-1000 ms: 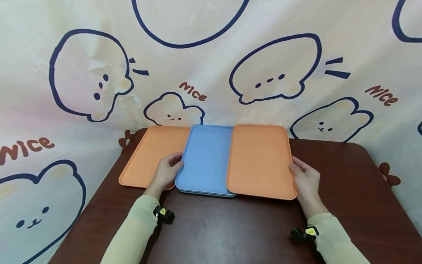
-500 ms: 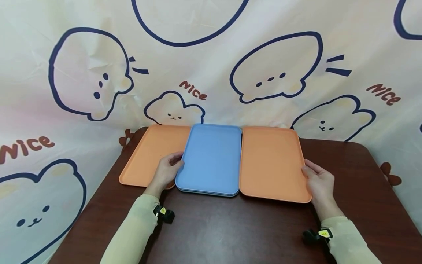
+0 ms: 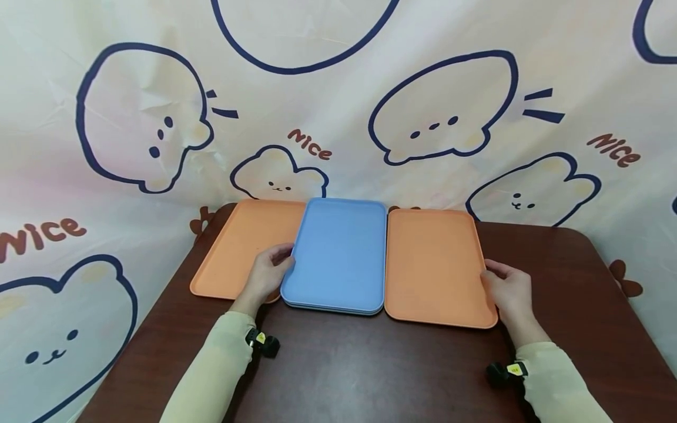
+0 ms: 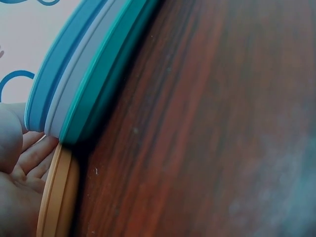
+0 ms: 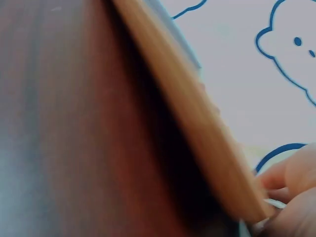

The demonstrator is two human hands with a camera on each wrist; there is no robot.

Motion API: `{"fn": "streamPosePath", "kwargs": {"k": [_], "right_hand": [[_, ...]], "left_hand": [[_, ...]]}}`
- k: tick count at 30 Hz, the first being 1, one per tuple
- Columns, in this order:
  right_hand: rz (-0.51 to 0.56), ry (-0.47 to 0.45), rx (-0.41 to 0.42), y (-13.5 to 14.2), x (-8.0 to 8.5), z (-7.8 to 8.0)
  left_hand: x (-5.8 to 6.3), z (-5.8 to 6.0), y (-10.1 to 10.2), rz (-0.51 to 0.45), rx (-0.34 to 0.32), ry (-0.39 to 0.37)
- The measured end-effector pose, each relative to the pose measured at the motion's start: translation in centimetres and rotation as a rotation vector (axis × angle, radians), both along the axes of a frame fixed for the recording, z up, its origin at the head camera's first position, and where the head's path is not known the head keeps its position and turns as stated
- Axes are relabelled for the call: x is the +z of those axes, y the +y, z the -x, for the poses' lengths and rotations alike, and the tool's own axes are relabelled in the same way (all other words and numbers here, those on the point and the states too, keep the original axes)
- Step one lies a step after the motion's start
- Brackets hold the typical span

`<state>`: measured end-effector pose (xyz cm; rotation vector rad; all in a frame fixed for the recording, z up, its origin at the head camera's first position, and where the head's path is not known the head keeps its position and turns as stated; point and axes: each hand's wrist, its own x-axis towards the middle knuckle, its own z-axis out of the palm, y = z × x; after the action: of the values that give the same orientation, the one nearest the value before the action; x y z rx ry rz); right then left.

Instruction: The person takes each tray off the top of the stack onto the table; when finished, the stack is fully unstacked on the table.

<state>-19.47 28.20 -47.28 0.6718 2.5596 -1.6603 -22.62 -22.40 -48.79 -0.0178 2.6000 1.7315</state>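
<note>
Head view: blue-topped tray stack (image 3: 338, 252) between two orange trays (image 3: 436, 264) (image 3: 240, 247)

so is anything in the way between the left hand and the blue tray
Nothing visible: the left hand directly touches the edge of the blue tray. The left orange tray lies beneath the hand, not between them.

Two orange trays (image 3: 436, 267) were by left hand (image 3: 267, 272) and right hand (image 3: 510, 291), three stacked trays (image 3: 335, 252) between, one table (image 3: 328, 376) below
</note>
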Motion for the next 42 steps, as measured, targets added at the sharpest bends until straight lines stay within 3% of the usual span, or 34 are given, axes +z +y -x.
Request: {"fn": "streamPosePath", "kwargs": {"k": [6,16,27,36,42], "right_hand": [[-0.138,-0.001,0.102,0.5,0.7,0.3],[-0.277,0.035,0.167,0.8,0.4,0.5],[-0.285,0.019,0.141,0.7,0.3,0.5],[-0.287,0.025,0.182,1.0,0.3,0.4],[-0.261,0.096,0.104,-0.3,1.3,0.1]], "left_hand": [[0.0,0.0,0.1,0.002,-0.003,0.003],[0.0,0.3,-0.2,0.033,-0.001,0.004],[0.1,0.4,0.0,0.05,0.017,-0.021],[0.2,0.0,-0.1,0.022,0.022,-0.011],[0.1,0.2,-0.4,0.001,0.013,-0.025]]}}
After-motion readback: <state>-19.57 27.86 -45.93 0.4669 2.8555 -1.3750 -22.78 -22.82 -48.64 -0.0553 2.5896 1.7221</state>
